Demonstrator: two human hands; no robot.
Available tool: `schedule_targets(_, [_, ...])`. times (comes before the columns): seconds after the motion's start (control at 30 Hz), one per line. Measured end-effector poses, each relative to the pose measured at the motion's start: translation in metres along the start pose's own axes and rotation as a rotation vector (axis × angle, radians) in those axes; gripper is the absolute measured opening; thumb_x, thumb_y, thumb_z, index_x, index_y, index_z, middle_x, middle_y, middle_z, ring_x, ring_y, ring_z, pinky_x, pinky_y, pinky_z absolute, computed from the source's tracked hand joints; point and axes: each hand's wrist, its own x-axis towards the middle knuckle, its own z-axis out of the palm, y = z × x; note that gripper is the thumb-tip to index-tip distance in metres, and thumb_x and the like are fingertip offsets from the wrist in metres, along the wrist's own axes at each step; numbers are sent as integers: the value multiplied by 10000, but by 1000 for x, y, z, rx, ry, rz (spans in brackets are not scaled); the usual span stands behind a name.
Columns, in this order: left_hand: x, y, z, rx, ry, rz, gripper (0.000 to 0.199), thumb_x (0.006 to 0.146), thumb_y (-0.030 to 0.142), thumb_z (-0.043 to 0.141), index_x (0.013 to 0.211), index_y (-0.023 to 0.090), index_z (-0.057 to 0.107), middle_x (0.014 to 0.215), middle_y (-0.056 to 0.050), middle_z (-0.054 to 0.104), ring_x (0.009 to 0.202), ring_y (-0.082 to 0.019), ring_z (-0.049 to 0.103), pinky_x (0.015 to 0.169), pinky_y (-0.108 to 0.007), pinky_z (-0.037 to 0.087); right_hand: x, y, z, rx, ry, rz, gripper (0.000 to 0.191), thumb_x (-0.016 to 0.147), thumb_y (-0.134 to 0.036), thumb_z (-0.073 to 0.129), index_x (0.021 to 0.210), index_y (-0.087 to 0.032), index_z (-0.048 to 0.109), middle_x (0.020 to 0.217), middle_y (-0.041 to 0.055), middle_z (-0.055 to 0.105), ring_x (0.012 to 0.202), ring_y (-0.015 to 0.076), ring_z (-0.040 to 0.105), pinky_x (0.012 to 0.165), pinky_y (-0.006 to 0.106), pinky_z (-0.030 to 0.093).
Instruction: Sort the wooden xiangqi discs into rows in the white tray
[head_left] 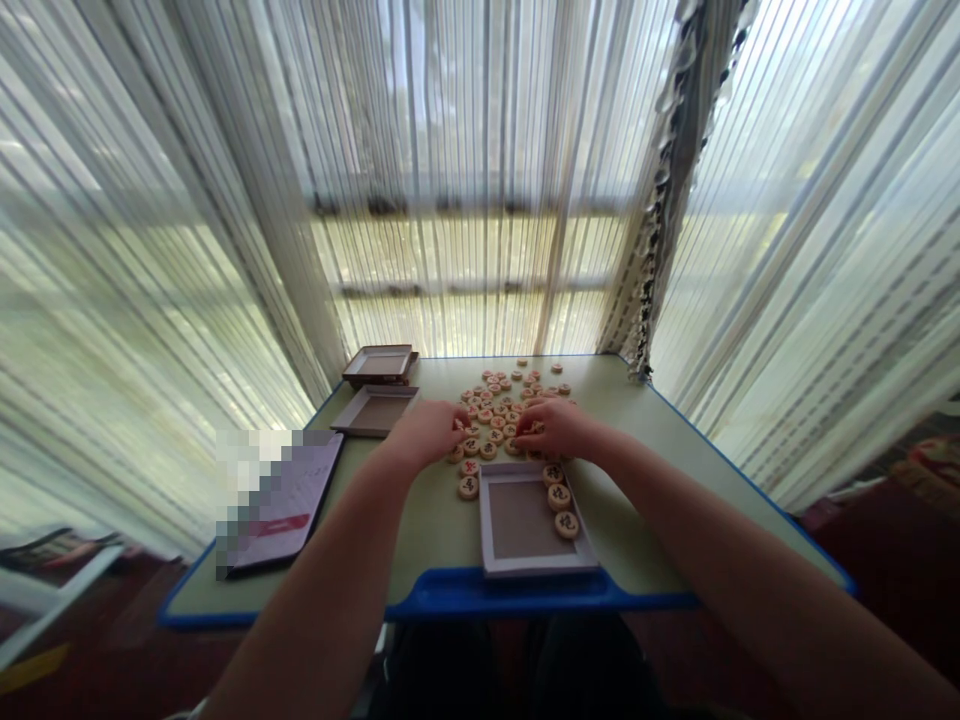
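Observation:
Many round wooden xiangqi pieces [496, 436], marked with red or black characters, lie spread over the table. My left hand [431, 432] is at the left side of the spread, its fingers curled around a piece [460, 426]. On the other side my right hand [559, 428] bends its thumb and fingers around another piece [538, 427], partly hidden by them. Nearest me lies a shallow open box tray [489, 530], with 3 black-marked pieces [559, 497] in a line along its right side. Two loose pieces [469, 487] sit just left of this tray.
Another shallow tray [352, 428] and a brown-edged box [349, 377] are at the back left. A tablet with a lit screen [289, 505] lies at the left edge. The green table [637, 540] has a blue rim; striped curtains [480, 250] hang behind it.

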Motion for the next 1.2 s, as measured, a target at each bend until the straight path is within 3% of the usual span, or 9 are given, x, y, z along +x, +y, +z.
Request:
schedule_targets(0.17, [5, 8, 9, -30, 67, 108, 259, 738, 239, 471, 893, 227, 678, 923, -30, 667, 848, -166, 588, 784, -233, 420, 1, -4, 1, -6, 16, -81, 182, 689, -381, 614, 776, -242, 693, 825, 20, 627, 830, 171, 541, 788, 278, 381])
schedule_targets(0.3, [7, 14, 14, -22, 154, 125, 279, 755, 228, 444, 922, 234, 668, 959, -32, 648, 872, -167, 576, 814, -252, 424, -1, -3, -4, -40, 94, -24, 272, 769, -393, 516, 911, -214, 663, 944, 61, 599, 860, 175, 537, 790, 286, 387])
schedule_targets(0.4, [7, 21, 22, -9, 202, 125, 279, 755, 219, 437, 906, 234, 672, 947, -36, 639, 874, -167, 564, 835, -264, 419, -3, 5, -9, -147, 95, 73, 279, 813, -347, 451, 940, -197, 649, 935, 78, 605, 865, 179, 539, 788, 280, 388])
schedule_targets(0.53, [9, 29, 34, 16, 242, 108, 270, 734, 214, 452, 875, 251, 680, 936, -35, 635, 918, -190, 537, 872, -301, 398, -7, 22, -14, -327, 77, 304, 288, 816, -306, 417, 893, -179, 664, 922, 105, 629, 839, 191, 559, 741, 272, 402])
schedule_targets(0.67, [10, 30, 38, 7, 232, 127, 285, 739, 205, 431, 895, 241, 667, 932, -36, 633, 915, -193, 536, 847, -306, 412, -10, 36, -21, -333, 82, 555, 268, 755, -253, 449, 884, -184, 673, 884, 101, 658, 762, 195, 593, 622, 256, 416])
schedule_targets(0.73, [10, 30, 38, -7, 283, 130, 320, 738, 169, 418, 956, 232, 644, 981, -42, 613, 948, -188, 524, 865, -298, 403, -11, 40, -24, -302, 50, 595, 256, 723, -261, 477, 856, -187, 683, 827, 92, 670, 721, 195, 601, 586, 250, 413])
schedule_targets(0.87, [12, 28, 39, -20, 289, 109, 344, 729, 132, 421, 992, 212, 626, 1022, -51, 583, 993, -180, 500, 912, -282, 376, -12, 45, -26, -205, -33, 527, 239, 708, -267, 496, 821, -194, 694, 729, 56, 676, 651, 164, 599, 574, 227, 415])
schedule_targets(1.03, [17, 23, 47, -14, 327, 69, 351, 809, 237, 382, 1107, 160, 551, 1167, -104, 518, 1117, -212, 431, 985, -326, 313, -8, 52, -17, -220, 58, 407, 304, 731, -305, 514, 964, -180, 665, 956, 86, 655, 851, 203, 587, 737, 258, 429])
schedule_targets(1.2, [26, 17, 56, -29, 275, 22, 448, 846, 304, 322, 1198, 64, 460, 1266, -174, 437, 1202, -238, 352, 1023, -362, 254, -3, 50, -4, -188, 12, 254, 297, 781, -344, 467, 952, -192, 656, 1004, 77, 635, 926, 208, 560, 814, 272, 406])
